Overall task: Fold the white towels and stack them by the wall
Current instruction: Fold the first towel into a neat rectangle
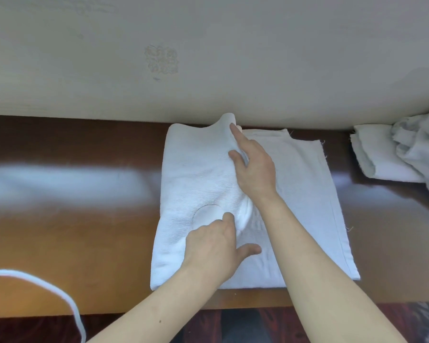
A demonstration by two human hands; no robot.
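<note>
Towel: white, partly folded, lying flat at the middle of the table, its far edge touching the wall. A left-hand layer overlaps the rest.

Right hand: pinches that layer's edge near the wall between thumb and forefinger, raising a small peak.

Left hand: at the near part, fingers curled into a bunched fold, thumb spread on the cloth.

Folded towel: by the wall, to the right, well apart. A crumpled white heap rests against it.

White cord: near left table edge.
</note>
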